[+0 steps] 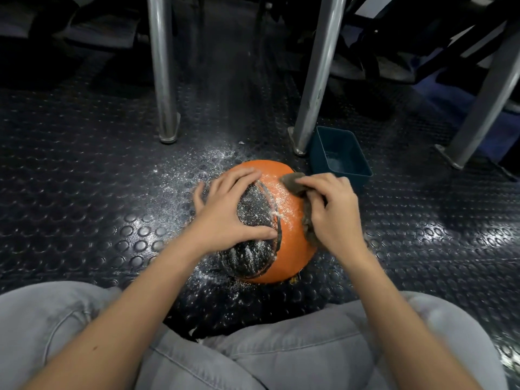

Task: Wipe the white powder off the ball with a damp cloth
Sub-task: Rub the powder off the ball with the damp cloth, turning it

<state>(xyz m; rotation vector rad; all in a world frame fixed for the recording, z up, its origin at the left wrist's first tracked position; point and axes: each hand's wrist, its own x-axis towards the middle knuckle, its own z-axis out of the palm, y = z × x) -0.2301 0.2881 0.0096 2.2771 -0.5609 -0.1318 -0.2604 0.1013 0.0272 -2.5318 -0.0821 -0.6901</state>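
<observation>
There is one ball [292, 220], orange with black panels, and one cloth [292, 180], a single grey-brown wad. Two hands are in view, one left hand [225, 212] and one right hand [334, 212], each at the end of a bare forearm, which makes two forearms. At the near edge show two knees in grey trousers, the left knee [56, 327] and the right knee [422, 347]. On the far side stand three metal legs: the left metal leg [162, 80], the middle metal leg [316, 80] and the right metal leg [486, 102]. There is one dark teal bin [319, 153]. White powder lies in one scattered powder patch [183, 181] on the floor.
</observation>
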